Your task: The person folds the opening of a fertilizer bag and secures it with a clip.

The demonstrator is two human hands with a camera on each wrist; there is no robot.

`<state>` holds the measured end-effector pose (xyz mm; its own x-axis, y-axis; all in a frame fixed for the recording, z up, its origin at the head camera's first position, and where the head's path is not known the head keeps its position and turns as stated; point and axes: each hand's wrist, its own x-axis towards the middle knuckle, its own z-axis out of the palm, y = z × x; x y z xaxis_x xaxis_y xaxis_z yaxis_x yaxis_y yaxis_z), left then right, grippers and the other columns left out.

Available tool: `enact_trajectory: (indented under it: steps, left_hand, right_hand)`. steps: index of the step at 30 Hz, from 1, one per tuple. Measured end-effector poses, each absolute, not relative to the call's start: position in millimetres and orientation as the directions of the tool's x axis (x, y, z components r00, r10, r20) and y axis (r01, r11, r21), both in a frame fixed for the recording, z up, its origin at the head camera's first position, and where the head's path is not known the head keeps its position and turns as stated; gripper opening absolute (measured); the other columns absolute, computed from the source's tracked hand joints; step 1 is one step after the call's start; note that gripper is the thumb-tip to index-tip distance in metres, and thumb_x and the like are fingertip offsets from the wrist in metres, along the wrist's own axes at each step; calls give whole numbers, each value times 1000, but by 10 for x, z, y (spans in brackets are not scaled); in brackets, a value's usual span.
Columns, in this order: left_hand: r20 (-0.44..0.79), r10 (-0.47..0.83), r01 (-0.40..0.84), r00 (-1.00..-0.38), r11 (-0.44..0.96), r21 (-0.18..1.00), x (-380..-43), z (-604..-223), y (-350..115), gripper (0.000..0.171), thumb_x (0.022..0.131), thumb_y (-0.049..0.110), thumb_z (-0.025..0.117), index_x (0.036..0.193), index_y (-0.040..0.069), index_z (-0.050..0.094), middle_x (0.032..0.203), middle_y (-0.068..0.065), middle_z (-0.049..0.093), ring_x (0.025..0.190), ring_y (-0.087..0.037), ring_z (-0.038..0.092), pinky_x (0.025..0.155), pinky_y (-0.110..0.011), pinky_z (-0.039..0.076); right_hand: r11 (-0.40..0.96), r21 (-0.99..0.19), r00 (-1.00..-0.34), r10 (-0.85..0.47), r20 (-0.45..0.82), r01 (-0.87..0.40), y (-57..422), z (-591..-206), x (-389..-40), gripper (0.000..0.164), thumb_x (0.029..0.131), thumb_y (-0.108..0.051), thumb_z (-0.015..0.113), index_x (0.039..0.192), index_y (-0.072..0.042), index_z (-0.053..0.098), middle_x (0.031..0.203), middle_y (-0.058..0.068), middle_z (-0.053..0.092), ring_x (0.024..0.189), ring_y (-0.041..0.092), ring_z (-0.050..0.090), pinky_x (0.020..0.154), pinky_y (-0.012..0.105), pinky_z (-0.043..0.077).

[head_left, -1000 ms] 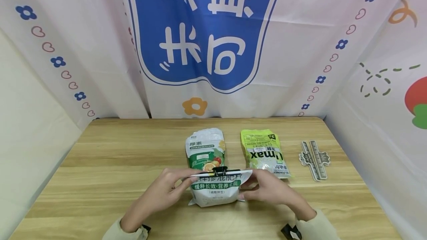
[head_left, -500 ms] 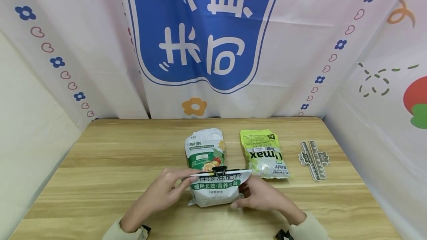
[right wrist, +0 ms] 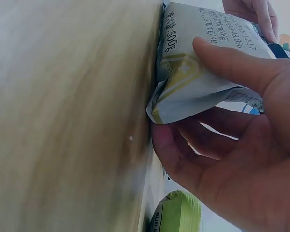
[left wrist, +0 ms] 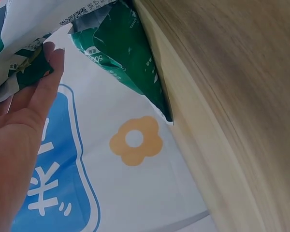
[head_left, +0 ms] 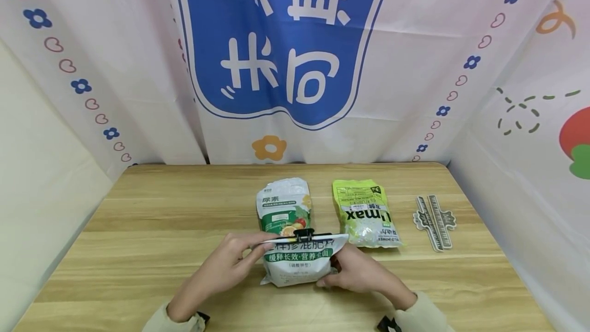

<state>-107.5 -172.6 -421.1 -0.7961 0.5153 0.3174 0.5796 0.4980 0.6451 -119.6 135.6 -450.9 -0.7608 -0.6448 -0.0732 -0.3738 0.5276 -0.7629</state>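
Observation:
A white fertilizer bag (head_left: pixel 297 272) with a green band stands at the table's near middle, its top edge folded over. A black sealing clip (head_left: pixel 303 236) sits across that fold. My left hand (head_left: pixel 232 260) pinches the fold's left end, thumb in front and fingers behind. Low on the bag's right side, my right hand (head_left: pixel 354 270) grips the corner. The right wrist view shows the thumb (right wrist: pixel 232 63) lying on the printed face and the other fingers curled beneath the corner. Part of the bag's back is hidden in the head view.
Behind the held bag lies a white and green bag (head_left: pixel 282 209) with fruit printed on it. A lime-green bag (head_left: pixel 366 214) lies right of that one. Two ruler-marked clips (head_left: pixel 435 222) are at the right of the wooden table (head_left: pixel 175 204). A printed curtain hangs behind.
My right hand has slid lower and leftward along the bag's right side, its thumb now nearer the bottom front. The left hand, the bag and the clip stay in place.

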Motion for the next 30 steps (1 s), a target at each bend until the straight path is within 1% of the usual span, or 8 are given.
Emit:
enact_trajectory:
  steps: [4,7,11,13,16,20,26,30]
  left_hand:
    - [319,513,577,-797,492,652,-1080,-4215,-1726,24,107,15,61,126,11,76,120,-5,80,107,-10,74,87,-33,66]
    - [339,506,586,-793,484,650,-1084,-4222,-1716,24,106,12,62,124,10,76,119,-7,80,106,-13,76,86,-33,66]
    - [380,481,600,-790,478,642,-1082,-4241,-1696,22,105,8,63,120,7,78,116,-10,81,105,-18,78,83,-31,66]
    - [391,465,597,-794,479,644,-1078,-4245,-1686,21,105,8,63,118,6,78,114,-10,81,103,-16,78,82,-29,66]
    - [390,446,583,-806,481,654,-1074,-4246,-1678,20,105,9,63,118,7,79,114,-9,81,101,-13,77,81,-27,65]
    - [386,433,571,-815,483,664,-1073,-4233,-1676,21,105,11,63,118,8,78,115,-10,81,99,-15,78,80,-27,65]
    - [398,427,579,-812,501,643,-1077,-4231,-1686,21,105,10,63,119,6,78,117,-11,80,101,-20,79,83,-30,66]
    - [418,416,587,-808,496,640,-1078,-4235,-1699,20,104,7,63,117,4,78,115,-13,80,96,-13,78,80,-29,66]
  right_hand:
    - [520,-768,-765,-642,-61,-375,1349,-4514,-1191,56,84,-17,87,134,-32,66,140,-10,67,127,14,65,114,41,52]
    - [512,-769,-766,-642,-46,-382,1346,-4515,-1189,55,85,-16,86,134,-31,66,139,-10,67,124,13,66,112,39,53]
    - [506,-782,-769,-637,-55,-363,1346,-4510,-1185,53,86,-15,85,134,-30,66,135,-8,69,111,8,67,101,31,57]
    - [504,-793,-771,-633,-70,-342,1347,-4504,-1182,53,87,-15,85,134,-28,65,133,-7,69,104,5,66,95,28,57]
    - [497,-807,-772,-630,-83,-319,1346,-4498,-1177,53,87,-15,85,135,-27,64,132,-5,69,97,4,65,89,26,57]
    - [496,-813,-775,-625,-92,-304,1338,-4497,-1174,55,88,-16,85,137,-26,62,133,-5,69,99,5,65,91,26,57]
    - [498,-817,-776,-622,-104,-290,1321,-4489,-1166,55,89,-16,84,139,-23,63,136,-5,70,107,5,65,99,27,56]
    - [495,-819,-775,-624,-102,-290,1304,-4479,-1157,51,90,-17,83,138,-22,65,135,-5,71,105,4,65,97,26,56]
